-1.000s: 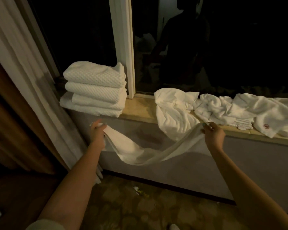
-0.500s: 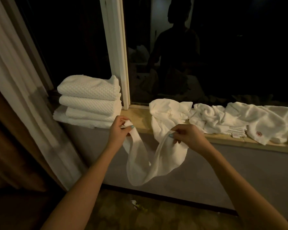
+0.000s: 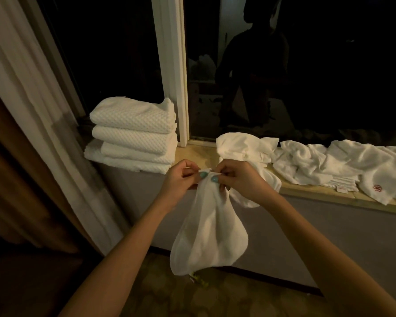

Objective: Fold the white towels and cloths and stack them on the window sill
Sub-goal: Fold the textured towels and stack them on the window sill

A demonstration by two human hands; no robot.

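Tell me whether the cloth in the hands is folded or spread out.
Folded in half: the cloth hangs doubled, its two ends pinched together at the top by the left hand and the right hand.

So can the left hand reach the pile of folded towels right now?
Probably yes. The folded stack sits close to the left hand with nothing between, but that hand is busy pinching the thin cloth.

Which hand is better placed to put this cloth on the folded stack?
Probably the left hand: it pinches the cloth on the side nearest the folded stack. The right hand, also pinching it, would have to cross over.
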